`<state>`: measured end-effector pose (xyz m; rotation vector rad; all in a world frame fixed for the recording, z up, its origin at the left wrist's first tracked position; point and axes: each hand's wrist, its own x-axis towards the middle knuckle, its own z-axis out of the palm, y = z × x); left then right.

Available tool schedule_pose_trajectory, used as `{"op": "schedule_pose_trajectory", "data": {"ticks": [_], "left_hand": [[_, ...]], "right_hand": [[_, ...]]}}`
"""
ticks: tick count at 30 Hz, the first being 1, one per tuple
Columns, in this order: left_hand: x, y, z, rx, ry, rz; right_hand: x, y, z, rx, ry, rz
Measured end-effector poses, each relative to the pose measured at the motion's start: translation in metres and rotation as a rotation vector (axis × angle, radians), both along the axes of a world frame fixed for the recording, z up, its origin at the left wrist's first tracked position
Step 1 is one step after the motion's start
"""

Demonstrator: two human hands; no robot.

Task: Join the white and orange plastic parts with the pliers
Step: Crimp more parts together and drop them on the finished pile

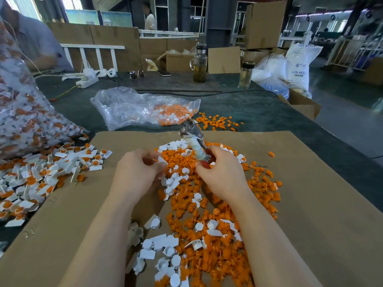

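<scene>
Plenty joined already in the white-and-orange heap [41, 172] at left, plenty loose on brown cardboard [310, 204]; left hand [136, 172] pinching a white plastic part [162, 160], right hand [219, 172] clenched round tape-wrapped metal pliers [192, 137].

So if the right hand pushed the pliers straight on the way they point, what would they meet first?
Probably the loose orange parts beyond the cardboard, beside the clear bag. The right hand tilts the pliers up, so depth is unclear.

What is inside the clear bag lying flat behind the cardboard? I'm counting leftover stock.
The clear bag holds orange and white parts bunched at its right end. The rest looks like crumpled plastic; folds and glare hide whether anything lies underneath.
</scene>
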<state>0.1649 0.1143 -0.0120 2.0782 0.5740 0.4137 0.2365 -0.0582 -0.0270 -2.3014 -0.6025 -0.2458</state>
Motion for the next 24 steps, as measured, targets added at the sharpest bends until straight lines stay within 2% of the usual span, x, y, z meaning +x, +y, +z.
{"op": "schedule_pose_trajectory", "data": {"ticks": [4,9,12,19,24], "left_hand": [[0.000,-0.009,0.005,-0.493,-0.131,-0.069],[0.006,-0.017,0.004,-0.748,-0.143,-0.049],[0.008,-0.020,0.002,-0.758,-0.167,-0.003],[0.010,-0.031,0.001,-0.577,-0.220,0.013],[0.010,-0.038,0.002,-0.656,-0.290,0.012]], "right_hand": [[-0.001,-0.002,0.004,0.180,0.101,0.008],[-0.001,-0.005,0.005,0.262,0.124,0.011],[-0.001,-0.005,0.005,0.261,0.095,0.007],[-0.005,-0.004,0.007,0.281,0.089,0.010],[-0.006,-0.002,0.006,0.267,0.027,0.002]]}}
